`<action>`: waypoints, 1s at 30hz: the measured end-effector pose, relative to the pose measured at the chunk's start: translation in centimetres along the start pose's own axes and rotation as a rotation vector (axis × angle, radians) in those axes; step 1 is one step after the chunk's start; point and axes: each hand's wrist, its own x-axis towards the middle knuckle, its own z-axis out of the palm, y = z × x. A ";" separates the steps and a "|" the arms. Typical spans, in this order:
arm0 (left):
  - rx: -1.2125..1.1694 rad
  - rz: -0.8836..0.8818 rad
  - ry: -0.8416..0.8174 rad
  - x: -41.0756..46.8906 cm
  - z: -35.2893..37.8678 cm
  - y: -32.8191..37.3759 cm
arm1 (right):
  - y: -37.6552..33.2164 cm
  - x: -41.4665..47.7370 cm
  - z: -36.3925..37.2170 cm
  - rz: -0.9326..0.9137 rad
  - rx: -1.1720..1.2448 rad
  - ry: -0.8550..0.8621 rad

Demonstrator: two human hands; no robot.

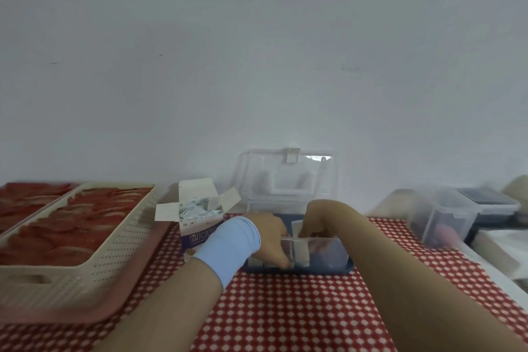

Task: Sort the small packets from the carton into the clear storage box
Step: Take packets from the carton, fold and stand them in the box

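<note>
Packets (200,207) fill the carton (200,233); left hand (270,237) and right hand (317,218) grip others in the storage box (328,268).

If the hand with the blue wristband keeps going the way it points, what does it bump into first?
Probably the white packets standing in the clear storage box with a blue base, right beside the left hand's fingers. Depth is hard to judge, though.
</note>
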 end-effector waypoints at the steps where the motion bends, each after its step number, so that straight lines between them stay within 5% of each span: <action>1: 0.012 0.001 0.001 0.1 0.1 0.1 | -0.1 0.1 0.2 0.021 -0.004 -0.021; 15: 0.109 -0.001 0.043 0.2 0.4 0.2 | 0.0 0.8 1.2 -0.044 -0.362 0.059; 22: -0.014 0.015 0.080 -0.4 0.3 -0.2 | 0.0 -0.8 -0.2 -0.026 -0.179 0.092; 26: -0.230 0.095 0.286 -2.6 -1.8 -2.0 | -1.3 -1.8 -2.0 -0.027 0.085 0.108; 30: -0.478 0.041 0.617 -5.7 -3.9 -5.8 | -4.4 -2.9 -2.7 -0.293 0.242 0.432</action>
